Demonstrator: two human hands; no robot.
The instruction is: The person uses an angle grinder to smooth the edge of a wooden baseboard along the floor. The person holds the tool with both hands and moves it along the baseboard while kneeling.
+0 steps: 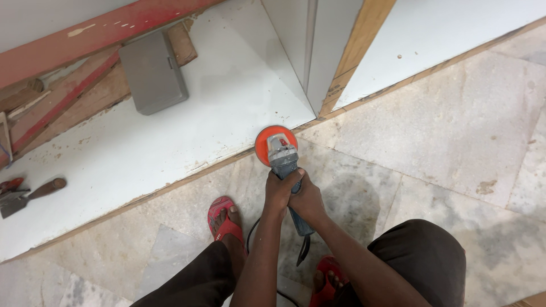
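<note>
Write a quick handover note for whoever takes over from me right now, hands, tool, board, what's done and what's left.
Left hand and right hand both grip the body of the angle grinder, its orange disc at the front edge of the white board lying on the marble floor. The cord trails back between the feet. A grey case rests on the board; a scraper lies at the left. The edge to the left looks chipped and rough; how much is done is unclear.

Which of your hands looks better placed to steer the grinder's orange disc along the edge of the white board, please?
Probably the left hand: it grips the grinder higher up, closest to the orange disc at the white board edge. The right hand wraps lower, nearer the cable end.
</note>
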